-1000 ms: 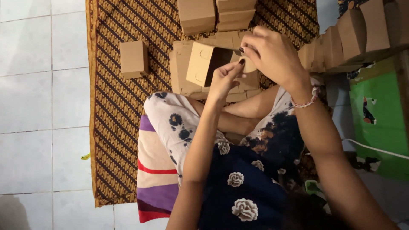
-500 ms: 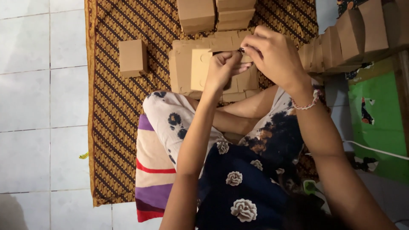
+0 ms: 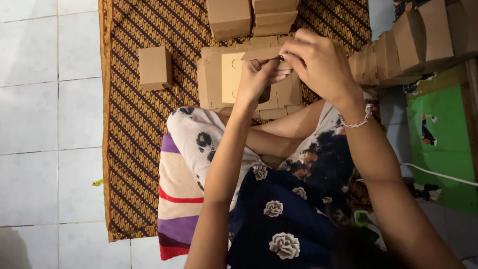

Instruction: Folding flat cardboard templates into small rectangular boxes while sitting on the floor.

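The fingers (image 3: 259,69) of the left hand (image 3: 256,79) are pinched together on the edge of a flat, unfolded brown cardboard box blank (image 3: 231,74), and the fingers (image 3: 294,52) of the right hand (image 3: 318,67) are bent down and closed on the same blank's upper flap, just where the two hands meet. The blank is held a little above a low stack of similar flat brown cardboard blanks (image 3: 284,97) lying on the cloth, directly in front of the person's knees. A braided bracelet (image 3: 359,118) circles the right wrist.

Beyond the hands, a single finished small brown cardboard box (image 3: 155,67) stands alone to the left on the brown patterned batik cloth (image 3: 134,124) spread over the floor. At the far edge of the cloth, two more folded cardboard boxes (image 3: 251,17) sit side by side, touching. To the right, a row of folded cardboard boxes (image 3: 413,45) leans together, packed closely. Below that row lies a green printed sheet (image 3: 443,149), with a white cable (image 3: 438,174) crossing it.

The person sits cross-legged in a white garment with dark blotches and a dark blue one with pale flowers, on a striped cushion (image 3: 177,199) of cream, red and purple. White floor tiles (image 3: 45,124) stretch away to the left of the cloth.
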